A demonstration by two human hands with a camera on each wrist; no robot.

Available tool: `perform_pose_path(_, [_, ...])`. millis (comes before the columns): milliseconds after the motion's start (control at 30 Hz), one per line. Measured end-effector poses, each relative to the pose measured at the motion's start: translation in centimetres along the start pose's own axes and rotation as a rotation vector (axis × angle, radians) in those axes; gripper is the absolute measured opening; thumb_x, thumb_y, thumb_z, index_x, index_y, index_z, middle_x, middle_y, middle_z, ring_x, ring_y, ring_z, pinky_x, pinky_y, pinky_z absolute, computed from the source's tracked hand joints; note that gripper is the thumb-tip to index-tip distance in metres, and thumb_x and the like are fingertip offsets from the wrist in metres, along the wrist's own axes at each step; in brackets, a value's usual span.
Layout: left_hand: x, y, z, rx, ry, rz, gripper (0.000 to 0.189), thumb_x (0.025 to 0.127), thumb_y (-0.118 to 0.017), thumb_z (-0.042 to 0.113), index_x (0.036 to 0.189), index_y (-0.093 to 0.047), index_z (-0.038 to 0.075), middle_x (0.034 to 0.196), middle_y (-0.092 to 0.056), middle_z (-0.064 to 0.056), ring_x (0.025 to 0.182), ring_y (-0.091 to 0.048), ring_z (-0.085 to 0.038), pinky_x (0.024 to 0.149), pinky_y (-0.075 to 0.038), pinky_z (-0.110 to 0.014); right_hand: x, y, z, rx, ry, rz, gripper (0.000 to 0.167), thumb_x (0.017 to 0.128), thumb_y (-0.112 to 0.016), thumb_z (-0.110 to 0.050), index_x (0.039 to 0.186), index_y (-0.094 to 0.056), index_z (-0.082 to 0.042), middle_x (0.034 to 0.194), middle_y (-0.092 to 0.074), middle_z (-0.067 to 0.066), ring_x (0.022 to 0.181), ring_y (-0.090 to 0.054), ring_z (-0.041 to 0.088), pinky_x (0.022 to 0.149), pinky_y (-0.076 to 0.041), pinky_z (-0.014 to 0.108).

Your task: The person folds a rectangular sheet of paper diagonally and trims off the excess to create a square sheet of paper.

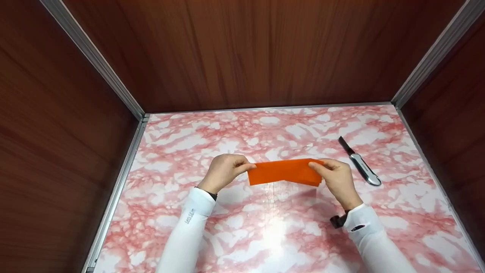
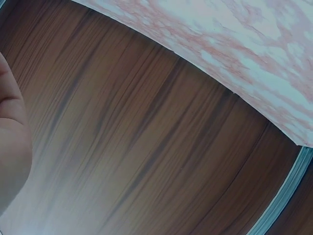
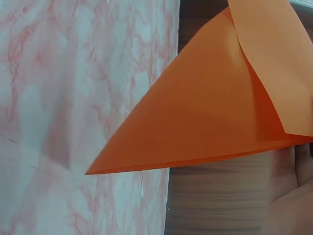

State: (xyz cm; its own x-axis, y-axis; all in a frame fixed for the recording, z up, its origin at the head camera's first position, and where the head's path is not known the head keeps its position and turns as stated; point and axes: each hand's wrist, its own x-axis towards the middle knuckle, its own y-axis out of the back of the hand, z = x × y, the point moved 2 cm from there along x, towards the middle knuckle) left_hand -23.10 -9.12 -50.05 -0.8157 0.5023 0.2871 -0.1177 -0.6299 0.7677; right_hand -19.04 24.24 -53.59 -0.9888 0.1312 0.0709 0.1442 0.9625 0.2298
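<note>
A folded sheet of orange paper (image 1: 282, 171) is stretched between both hands above the tabletop. My left hand (image 1: 224, 171) pinches its left end near the upper corner, thumb in front. The upper right end is pinched by my right hand (image 1: 338, 179), with the thumb lying across the front. In the right wrist view the orange paper (image 3: 190, 107) shows a large slanting fold and a loose flap, with part of the right hand (image 3: 293, 196) at the lower right. Only the edge of the left hand (image 2: 12, 142) appears in the left wrist view; its fingertips are hidden there.
A utility knife (image 1: 364, 168) with a dark blade extended lies on the red-and-white marbled table (image 1: 182, 140), right of the right hand. Dark wood panels (image 1: 242, 57) with metal edge strips enclose the table at the back and both sides.
</note>
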Motion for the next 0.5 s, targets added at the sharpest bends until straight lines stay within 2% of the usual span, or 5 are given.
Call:
perform_pose_path(133, [0.0, -0.3, -0.2, -0.059, 0.054, -0.063, 0.024, 0.094, -0.060, 0.045, 0.091, -0.076, 0.027, 0.081, -0.065, 0.019, 0.071, -0.057, -0.001, 0.068, -0.048, -0.027, 0.2, 0.2, 0.0, -0.025, -0.016, -0.018, 0.038, 0.079, -0.078, -0.043, 0.098, -0.078, -0.010, 0.093, -0.073, 0.007, 0.083, -0.066, 0.021, 0.076, -0.051, 0.026])
perform_pose_path(233, [0.0, -0.7, -0.6, -0.100, 0.114, -0.082, 0.023, 0.096, -0.057, 0.044, 0.096, -0.074, 0.029, 0.088, -0.066, 0.018, 0.081, -0.061, -0.001, 0.075, -0.050, -0.029, 0.4, 0.3, 0.0, -0.041, -0.024, -0.031, 0.039, 0.079, -0.077, -0.045, 0.098, -0.078, -0.011, 0.092, -0.073, 0.007, 0.084, -0.066, 0.022, 0.077, -0.050, 0.027])
perform_pose_path(333, [-0.2, -1.1, -1.1, -0.164, 0.186, -0.061, 0.020, 0.095, -0.058, 0.045, 0.092, -0.072, 0.031, 0.087, -0.067, 0.015, 0.080, -0.062, -0.004, 0.074, -0.051, -0.031, 0.6, 0.4, 0.1, -0.066, -0.021, -0.044, 0.039, 0.080, -0.077, -0.046, 0.099, -0.078, -0.012, 0.091, -0.072, 0.006, 0.083, -0.064, 0.021, 0.076, -0.050, 0.027])
perform_pose_path(500, [-0.3, -1.9, -1.9, -0.270, 0.284, -0.016, 0.020, 0.091, -0.063, 0.047, 0.085, -0.069, 0.029, 0.081, -0.066, 0.009, 0.073, -0.061, -0.011, 0.069, -0.049, -0.033, 0.8, 0.3, 0.5, -0.093, -0.024, -0.049, 0.042, 0.080, -0.077, -0.046, 0.082, -0.071, -0.005, 0.070, -0.059, 0.002, 0.068, -0.052, 0.017, 0.061, -0.042, 0.026])
